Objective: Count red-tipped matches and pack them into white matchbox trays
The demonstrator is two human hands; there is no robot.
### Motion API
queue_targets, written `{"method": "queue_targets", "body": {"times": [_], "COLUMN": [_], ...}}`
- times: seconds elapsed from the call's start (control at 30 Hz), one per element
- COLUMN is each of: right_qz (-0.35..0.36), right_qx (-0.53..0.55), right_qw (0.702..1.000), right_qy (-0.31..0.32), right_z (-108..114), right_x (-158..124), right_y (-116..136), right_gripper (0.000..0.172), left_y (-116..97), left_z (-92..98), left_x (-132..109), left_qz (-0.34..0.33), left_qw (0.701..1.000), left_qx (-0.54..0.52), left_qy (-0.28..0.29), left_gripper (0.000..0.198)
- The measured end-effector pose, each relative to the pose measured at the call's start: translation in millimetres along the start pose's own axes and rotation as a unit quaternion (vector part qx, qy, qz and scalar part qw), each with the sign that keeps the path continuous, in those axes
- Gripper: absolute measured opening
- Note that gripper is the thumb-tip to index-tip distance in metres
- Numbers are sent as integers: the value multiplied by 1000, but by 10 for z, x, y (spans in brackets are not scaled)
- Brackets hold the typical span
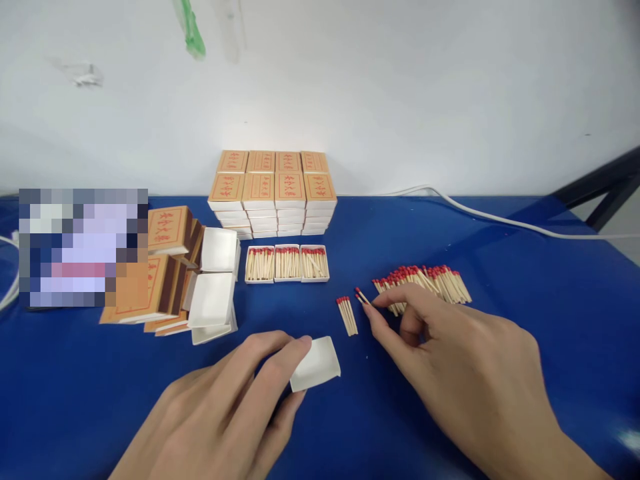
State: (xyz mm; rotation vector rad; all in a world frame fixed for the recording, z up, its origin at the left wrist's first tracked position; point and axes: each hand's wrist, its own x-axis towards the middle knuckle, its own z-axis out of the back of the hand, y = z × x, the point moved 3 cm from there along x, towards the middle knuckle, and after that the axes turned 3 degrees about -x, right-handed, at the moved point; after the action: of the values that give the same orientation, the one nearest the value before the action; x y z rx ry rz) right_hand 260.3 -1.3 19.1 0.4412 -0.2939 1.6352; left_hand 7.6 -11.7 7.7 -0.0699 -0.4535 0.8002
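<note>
My left hand (240, 407) holds a white matchbox tray (317, 365) between thumb and fingers, its hollow side showing no matches. A pair of red-tipped matches (363, 297) is pinched between the thumb and index finger of my right hand (450, 360). Just left of that pinch, a small row of matches (347, 315) lies on the blue table (380, 427). Behind my right hand spreads a large pile of matches (447, 283), partly hidden by the fingers. Three trays filled with matches (287, 263) stand side by side farther back.
Stacked orange matchboxes (274, 190) stand against the white wall (400, 100). At the left are matchbox sleeves (155, 287) and white trays without matches (213, 300), beside a pixelated object (85, 247). A white cable (480, 217) runs along the back right.
</note>
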Motion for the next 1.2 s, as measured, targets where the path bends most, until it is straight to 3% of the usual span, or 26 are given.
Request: {"method": "queue_targets", "body": {"times": [1.0, 1.2], "right_qz": [-6, -1], "right_qx": [35, 69], "right_qw": [999, 995], "right_qy": [36, 72], "right_z": [11, 12], "right_x": [0, -1], "right_y": [1, 11], "right_gripper": [39, 40], "left_y": [11, 18], "left_z": [-13, -26], "left_x": [-48, -113], "left_qz": [4, 4], "left_qw": [1000, 1000], "left_qx": [4, 6], "left_qy": [0, 11], "left_gripper": [35, 39]}}
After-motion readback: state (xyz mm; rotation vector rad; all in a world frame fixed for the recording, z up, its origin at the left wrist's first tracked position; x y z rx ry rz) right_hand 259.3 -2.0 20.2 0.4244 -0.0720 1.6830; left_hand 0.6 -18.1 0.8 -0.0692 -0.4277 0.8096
